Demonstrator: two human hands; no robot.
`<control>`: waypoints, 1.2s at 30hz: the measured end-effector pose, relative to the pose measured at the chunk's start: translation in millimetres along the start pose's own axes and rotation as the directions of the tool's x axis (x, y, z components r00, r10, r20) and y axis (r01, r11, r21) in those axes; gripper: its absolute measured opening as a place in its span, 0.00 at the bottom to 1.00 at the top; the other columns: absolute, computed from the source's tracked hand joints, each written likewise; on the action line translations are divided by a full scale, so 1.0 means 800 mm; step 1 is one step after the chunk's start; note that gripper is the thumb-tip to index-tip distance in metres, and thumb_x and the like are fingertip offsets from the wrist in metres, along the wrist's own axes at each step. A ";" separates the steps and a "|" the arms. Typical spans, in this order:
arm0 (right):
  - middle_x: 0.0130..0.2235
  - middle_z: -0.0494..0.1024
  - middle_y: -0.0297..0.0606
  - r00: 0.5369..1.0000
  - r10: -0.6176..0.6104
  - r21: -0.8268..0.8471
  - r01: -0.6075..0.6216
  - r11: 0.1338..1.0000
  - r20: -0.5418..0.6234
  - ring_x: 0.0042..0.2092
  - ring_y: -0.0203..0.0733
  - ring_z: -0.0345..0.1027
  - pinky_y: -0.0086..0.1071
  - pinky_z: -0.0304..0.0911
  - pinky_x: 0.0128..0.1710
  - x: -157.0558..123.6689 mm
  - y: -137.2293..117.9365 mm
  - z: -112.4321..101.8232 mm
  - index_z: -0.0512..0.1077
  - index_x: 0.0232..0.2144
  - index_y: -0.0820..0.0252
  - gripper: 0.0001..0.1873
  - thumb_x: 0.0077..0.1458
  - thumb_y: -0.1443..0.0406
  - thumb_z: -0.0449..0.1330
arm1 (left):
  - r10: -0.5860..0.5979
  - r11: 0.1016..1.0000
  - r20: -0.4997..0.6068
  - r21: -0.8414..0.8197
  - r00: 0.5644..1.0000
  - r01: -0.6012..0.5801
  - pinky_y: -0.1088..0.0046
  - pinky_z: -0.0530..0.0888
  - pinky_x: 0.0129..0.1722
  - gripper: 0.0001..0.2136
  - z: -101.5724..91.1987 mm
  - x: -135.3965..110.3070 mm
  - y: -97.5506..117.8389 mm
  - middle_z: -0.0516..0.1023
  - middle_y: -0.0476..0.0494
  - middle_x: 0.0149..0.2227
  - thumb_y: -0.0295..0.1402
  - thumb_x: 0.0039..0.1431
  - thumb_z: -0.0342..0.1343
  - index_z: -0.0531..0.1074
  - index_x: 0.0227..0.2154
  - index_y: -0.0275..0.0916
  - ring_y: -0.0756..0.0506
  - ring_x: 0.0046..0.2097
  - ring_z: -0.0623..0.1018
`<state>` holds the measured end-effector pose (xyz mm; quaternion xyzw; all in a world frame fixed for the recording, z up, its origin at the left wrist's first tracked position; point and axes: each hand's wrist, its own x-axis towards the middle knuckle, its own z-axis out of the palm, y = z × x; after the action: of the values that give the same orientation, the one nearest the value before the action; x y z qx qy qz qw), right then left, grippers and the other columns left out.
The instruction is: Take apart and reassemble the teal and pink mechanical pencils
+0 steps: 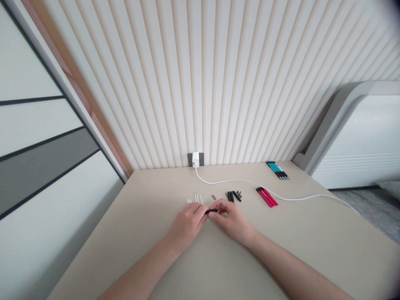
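Note:
Close together over the middle of the table (243,258), my left hand (186,223) and my right hand (233,221) pinch a small black pen part (211,211) from either side. A bit of something pale shows just below the left fingertips; what it belongs to is hidden. Beyond the left hand lie thin white refill-like sticks (201,198) and small whitish pieces (189,201). A small grey piece (214,197) rests past the fingertips. Several black pen grips (231,196) and small dark metallic tips (239,193) lie behind the right hand.
Red pen barrels with black ends (267,197) lie to the right. Teal-and-black pens (277,170) sit at the back right. A white charger (195,158) is plugged in at the ribbed wall, and its cable (287,199) crosses the table to the right edge.

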<state>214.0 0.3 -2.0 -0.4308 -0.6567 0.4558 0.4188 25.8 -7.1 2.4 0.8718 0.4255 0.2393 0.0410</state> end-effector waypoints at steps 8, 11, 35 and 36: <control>0.31 0.77 0.35 0.998 -0.034 -0.146 0.026 0.989 -0.047 0.35 0.40 0.69 0.33 0.63 0.38 0.001 0.006 -0.003 0.76 0.38 0.58 0.09 0.56 0.63 0.59 | -0.040 0.999 -0.032 -0.007 0.999 0.040 0.65 0.75 0.42 0.07 0.002 0.004 -0.003 0.74 0.43 0.37 0.31 0.67 0.49 0.72 0.40 0.38 0.44 0.40 0.75; 0.32 0.77 0.35 0.996 -0.049 -0.154 0.036 0.987 -0.078 0.35 0.39 0.68 0.33 0.62 0.38 0.002 0.008 -0.006 0.77 0.38 0.58 0.09 0.56 0.63 0.58 | -0.007 0.997 -0.029 -0.071 1.000 0.005 0.61 0.74 0.48 0.12 0.004 0.001 -0.007 0.75 0.40 0.42 0.28 0.67 0.47 0.69 0.50 0.38 0.43 0.46 0.75; 0.30 0.77 0.35 0.997 -0.008 -0.198 -0.007 0.980 -0.072 0.30 0.39 0.66 0.30 0.59 0.31 0.003 0.015 -0.010 0.77 0.40 0.59 0.16 0.59 0.55 0.56 | -0.026 0.999 -0.114 -0.045 0.993 0.021 0.65 0.73 0.42 0.04 0.000 0.004 -0.016 0.76 0.45 0.37 0.29 0.65 0.53 0.72 0.39 0.40 0.44 0.40 0.75; 0.32 0.77 0.35 0.997 -0.023 -0.190 0.008 0.982 -0.078 0.32 0.39 0.67 0.30 0.61 0.33 0.003 0.014 -0.010 0.76 0.43 0.58 0.16 0.57 0.57 0.58 | -0.034 0.999 -0.112 -0.044 0.993 0.029 0.65 0.73 0.42 0.04 0.000 0.004 -0.016 0.76 0.44 0.36 0.29 0.65 0.53 0.72 0.39 0.40 0.44 0.40 0.75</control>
<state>222.6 7.0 -10.6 -0.4817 -0.6832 0.3702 0.4052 18.5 3.5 0.5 0.8491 0.4356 0.2963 0.0391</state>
